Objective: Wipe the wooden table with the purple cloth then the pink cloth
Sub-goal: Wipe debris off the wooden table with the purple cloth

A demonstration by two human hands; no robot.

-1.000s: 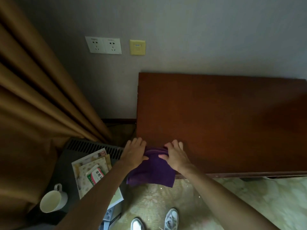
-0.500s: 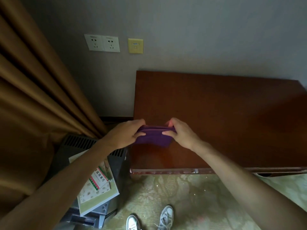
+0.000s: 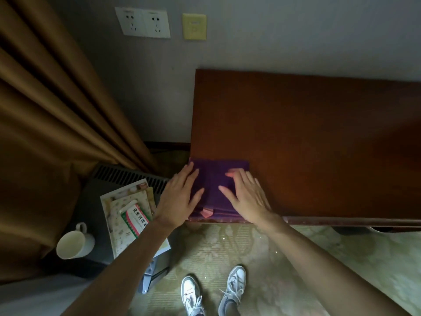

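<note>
The purple cloth (image 3: 216, 179) lies folded flat on the near left corner of the dark wooden table (image 3: 319, 137). My left hand (image 3: 180, 197) rests flat on the cloth's left edge with fingers spread. My right hand (image 3: 246, 195) presses flat on its right half, fingers apart. A bit of pink cloth (image 3: 206, 212) peeks out from under the purple cloth at the table's front edge, between my wrists. Most of the pink cloth is hidden.
A brown curtain (image 3: 57, 115) hangs at the left. Beside the table stands a grey unit (image 3: 95, 197) bearing booklets (image 3: 129, 213) and a white mug (image 3: 74, 242). Wall sockets (image 3: 143, 22) are above. My shoes (image 3: 214, 290) stand on patterned carpet.
Both hands held the folded purple cloth up above the table half a second ago. Now the cloth lies flat on the table corner and both hands are opened flat on it.
</note>
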